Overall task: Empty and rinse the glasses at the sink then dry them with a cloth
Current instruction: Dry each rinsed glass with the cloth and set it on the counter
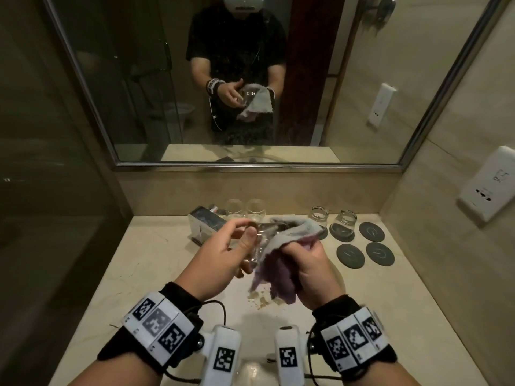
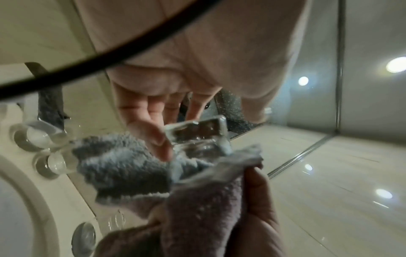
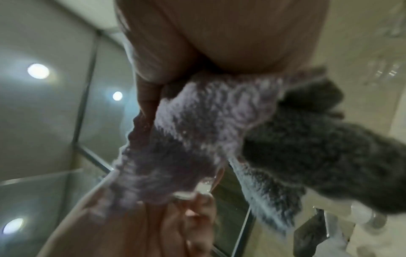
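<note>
My left hand (image 1: pixel 245 232) grips a clear glass (image 1: pixel 259 240) held on its side above the counter, thumb on top and fingers beneath. My right hand (image 1: pixel 303 263) clutches a grey and purple cloth (image 1: pixel 281 246), which lies against the glass's right end and hangs below. In the left wrist view the left hand's fingers (image 2: pixel 153 132) curl round the glass (image 2: pixel 197 135), with the cloth (image 2: pixel 131 167) against it. The right wrist view is mostly filled by the bunched cloth (image 3: pixel 208 121); whether it reaches inside the glass I cannot tell.
Two glasses (image 1: pixel 319 217) (image 1: pixel 345 221) stand on dark coasters at the back right, beside three bare coasters (image 1: pixel 371 231). Two more glasses (image 1: pixel 234 208) stand against the back wall next to a shiny metal box (image 1: pixel 203 221). The sink rim (image 2: pixel 33 182) lies below my wrists.
</note>
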